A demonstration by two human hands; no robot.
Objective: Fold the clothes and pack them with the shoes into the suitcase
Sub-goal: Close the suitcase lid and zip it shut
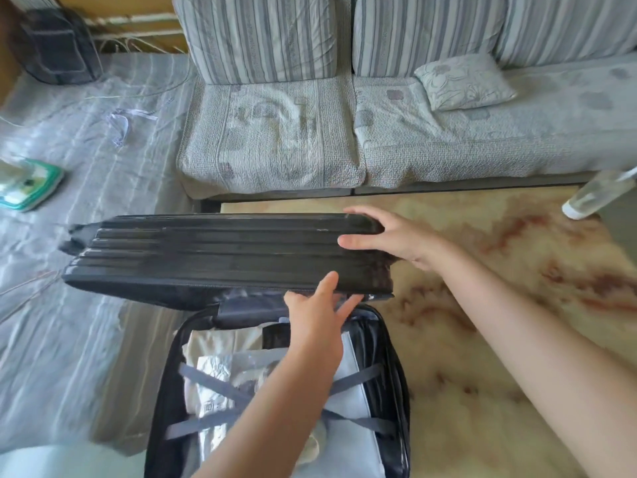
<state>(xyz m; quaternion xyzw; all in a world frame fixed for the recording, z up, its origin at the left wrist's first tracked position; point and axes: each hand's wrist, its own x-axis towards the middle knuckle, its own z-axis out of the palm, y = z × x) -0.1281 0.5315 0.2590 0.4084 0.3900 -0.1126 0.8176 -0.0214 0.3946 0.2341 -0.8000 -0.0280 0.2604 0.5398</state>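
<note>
Folded clothes (206, 343) lie under crossed grey straps (358, 376) in the near half of the open suitcase (398, 374), left of the marbled table (499, 305). Its black ribbed lid (206, 250) hangs half raised just beyond. The left hand (317, 315) pinches the lid's near edge, thumb on top and fingers beneath. The right hand (396, 239) rests on the lid's right end, its grip spread.

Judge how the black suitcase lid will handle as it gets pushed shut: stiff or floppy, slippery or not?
Probably stiff: the lid is a ribbed hard shell that holds its shape though the left hand grips only its edge and the right hand rests near one end. Its glossy surface may be slippery under the fingers.
</note>
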